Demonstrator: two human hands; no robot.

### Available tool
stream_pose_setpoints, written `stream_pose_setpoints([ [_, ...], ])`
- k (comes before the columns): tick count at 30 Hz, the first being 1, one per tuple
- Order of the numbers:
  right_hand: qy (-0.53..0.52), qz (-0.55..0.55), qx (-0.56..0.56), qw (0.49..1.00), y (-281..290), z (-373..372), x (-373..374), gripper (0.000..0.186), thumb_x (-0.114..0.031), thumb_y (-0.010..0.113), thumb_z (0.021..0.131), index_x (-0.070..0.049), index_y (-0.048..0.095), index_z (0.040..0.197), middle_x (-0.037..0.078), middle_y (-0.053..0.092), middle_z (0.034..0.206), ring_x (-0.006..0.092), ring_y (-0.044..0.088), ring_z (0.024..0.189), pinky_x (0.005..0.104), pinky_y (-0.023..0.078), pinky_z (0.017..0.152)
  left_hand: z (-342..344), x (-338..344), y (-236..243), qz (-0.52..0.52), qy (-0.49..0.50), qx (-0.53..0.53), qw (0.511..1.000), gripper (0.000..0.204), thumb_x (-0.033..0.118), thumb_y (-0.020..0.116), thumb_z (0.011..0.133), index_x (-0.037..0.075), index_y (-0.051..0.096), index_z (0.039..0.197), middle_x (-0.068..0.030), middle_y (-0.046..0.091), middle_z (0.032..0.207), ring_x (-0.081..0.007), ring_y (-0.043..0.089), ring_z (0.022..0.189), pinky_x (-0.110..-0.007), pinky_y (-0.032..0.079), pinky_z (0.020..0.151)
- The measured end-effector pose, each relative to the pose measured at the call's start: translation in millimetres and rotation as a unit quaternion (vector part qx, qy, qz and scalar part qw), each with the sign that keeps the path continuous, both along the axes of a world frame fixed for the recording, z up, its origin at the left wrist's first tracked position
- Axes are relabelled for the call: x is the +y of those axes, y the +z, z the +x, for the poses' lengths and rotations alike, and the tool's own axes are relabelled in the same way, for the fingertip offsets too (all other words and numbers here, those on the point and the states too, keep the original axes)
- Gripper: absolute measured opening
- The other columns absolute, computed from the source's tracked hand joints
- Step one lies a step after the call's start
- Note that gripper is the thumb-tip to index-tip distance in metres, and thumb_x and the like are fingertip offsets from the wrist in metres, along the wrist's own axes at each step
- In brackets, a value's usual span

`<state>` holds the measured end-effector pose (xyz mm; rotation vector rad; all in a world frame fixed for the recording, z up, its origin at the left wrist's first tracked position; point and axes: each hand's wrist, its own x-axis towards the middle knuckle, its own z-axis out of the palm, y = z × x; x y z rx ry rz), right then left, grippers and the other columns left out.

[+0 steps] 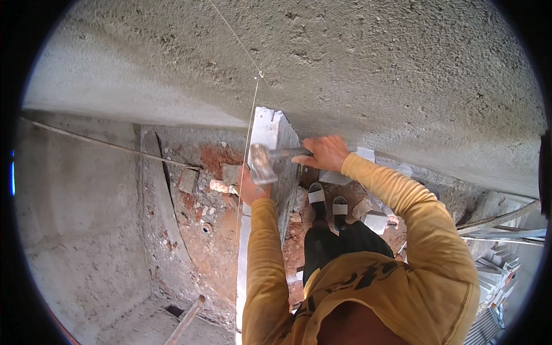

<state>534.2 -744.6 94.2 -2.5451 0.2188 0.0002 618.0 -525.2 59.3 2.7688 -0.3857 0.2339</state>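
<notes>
My right hand (pixel 326 153) is closed round the dark handle of a hammer (pixel 263 167), whose metal head flares at one end. The hammer head is over the top of a narrow wall of white blocks (pixel 267 122), in front of my left hand. My left hand (pixel 252 187) rests against the left side of the white wall; the hammer head covers much of it, and its fingers are mostly hidden. A thin string (pixel 253 109) runs along the wall's left edge and meets a small fixing (pixel 261 74) on the rough grey wall ahead.
A rough cement wall (pixel 368 69) rises ahead, and a smooth grey wall (pixel 80 190) stands at left. Rubble and reddish soil (pixel 215 253) cover the ground. A wooden pole (pixel 187 322) leans at lower left. Boards (pixel 500 221) and broken white block pieces (pixel 376 222) lie to the right.
</notes>
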Motion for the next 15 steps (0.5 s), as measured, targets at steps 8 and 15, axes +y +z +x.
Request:
stream_pose_setpoints([
  [8, -0.072, -0.011, 0.023, 0.997, -0.4, 5.9, -6.6, 0.061, -0.065, 0.050, 0.083, -0.006, 0.062, 0.080, 0.021, 0.064, 0.069, 0.0393, 0.063, 0.067, 0.0489, 0.050, 0.060, -2.3, -3.0, 5.1, 0.010, 0.055, 0.047, 0.997, 0.041, 0.042, 0.052, 0.089, 0.005, 0.062, 0.102, -0.0198, 0.063, 0.096, -0.0394, 0.060, 0.090, -0.048, 0.046, 0.076],
  [15, -0.083, -0.013, 0.034, 0.996, 4.4, 1.4, -3.5, 0.062, -0.067, 0.049, 0.083, -0.006, 0.062, 0.079, 0.020, 0.063, 0.066, 0.0406, 0.063, 0.064, 0.0496, 0.048, 0.058, 0.4, -1.5, 1.7, -0.001, 0.061, 0.076, 0.995, 0.044, 0.043, 0.048, 0.089, 0.005, 0.062, 0.106, -0.0183, 0.065, 0.099, -0.0381, 0.060, 0.093, -0.047, 0.043, 0.086],
])
